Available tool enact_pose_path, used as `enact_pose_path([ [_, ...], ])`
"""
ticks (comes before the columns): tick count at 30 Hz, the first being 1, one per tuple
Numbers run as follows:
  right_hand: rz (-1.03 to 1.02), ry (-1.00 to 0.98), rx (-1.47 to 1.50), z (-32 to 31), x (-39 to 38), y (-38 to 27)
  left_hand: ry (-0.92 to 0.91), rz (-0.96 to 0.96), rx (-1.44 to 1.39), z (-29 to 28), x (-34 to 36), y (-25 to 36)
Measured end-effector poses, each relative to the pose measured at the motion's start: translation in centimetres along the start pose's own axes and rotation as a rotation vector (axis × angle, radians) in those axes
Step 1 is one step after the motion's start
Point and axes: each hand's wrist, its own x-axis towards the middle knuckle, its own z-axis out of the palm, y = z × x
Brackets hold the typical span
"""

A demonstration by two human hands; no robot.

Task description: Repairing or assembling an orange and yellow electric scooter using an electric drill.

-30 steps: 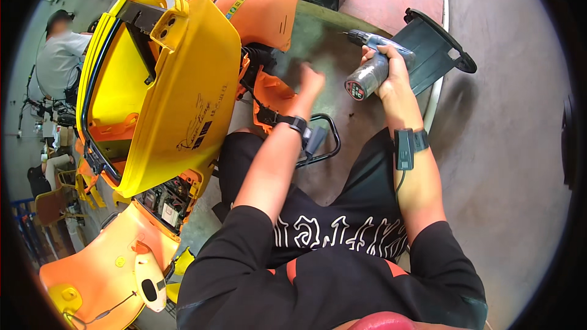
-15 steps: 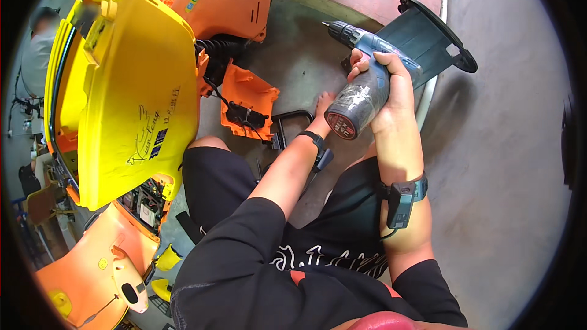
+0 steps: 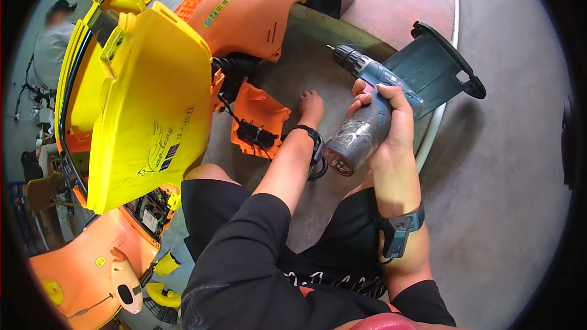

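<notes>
A blue and black cordless drill [image 3: 359, 134] is gripped by my right hand [image 3: 398, 125], its chuck pointing up and to the left, its base toward me. The fingers wrap the handle just below the drill body. My left hand [image 3: 310, 109] is low over the floor, with its back turned up and its fingers curled in. Whatever may be in those fingers is hidden. Just left of it lies an open orange plastic shell [image 3: 257, 105] with a black part [image 3: 257, 135] and cable inside. A black curved tool handle [image 3: 319, 171] shows partly behind my left wrist.
A large yellow plastic housing [image 3: 147, 110] stands at my left. Beyond it is an orange machine cover [image 3: 244, 15]; another orange cover [image 3: 85, 269] lies at lower left. A dark green panel [image 3: 428, 67] stands right of the drill. A person [image 3: 52, 55] sits at the far left.
My left hand has shifted slightly left, nearer the orange shell, and its fingers now look curled. The drill stays in my right hand and sits a little lower in view.
</notes>
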Motion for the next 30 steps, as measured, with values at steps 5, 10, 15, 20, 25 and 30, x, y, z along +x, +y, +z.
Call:
enact_pose_path([
  [5, 0.089, -0.001, 0.037, 0.8, -0.1, 1.0, 0.092, -0.015, -0.081, -1.3, 0.6, 0.3],
  [10, 0.12, -0.037, -0.021, 0.5, -0.7, 1.1, -0.064, 0.022, -0.033, -1.5, 2.1, 0.9],
  [15, 0.043, -0.022, -0.058, 0.2, -0.4, 1.0, -0.17, 0.019, -0.096, -1.2, 3.0, -0.5],
  [20, 0.038, -0.057, -0.014, -0.4, -0.2, 1.0, -0.221, 0.131, -0.245, -3.3, 1.8, -1.6],
  [25, 0.099, -0.009, -0.066, 1.1, -2.1, -0.6, -0.698, 0.287, -1.19, -11.2, -4.4, -1.1],
  [30, -0.05, -0.082, -0.414, 3.7, -4.4, -3.6, -0.907, 0.225, -1.763, -21.2, -12.6, -2.2],
])
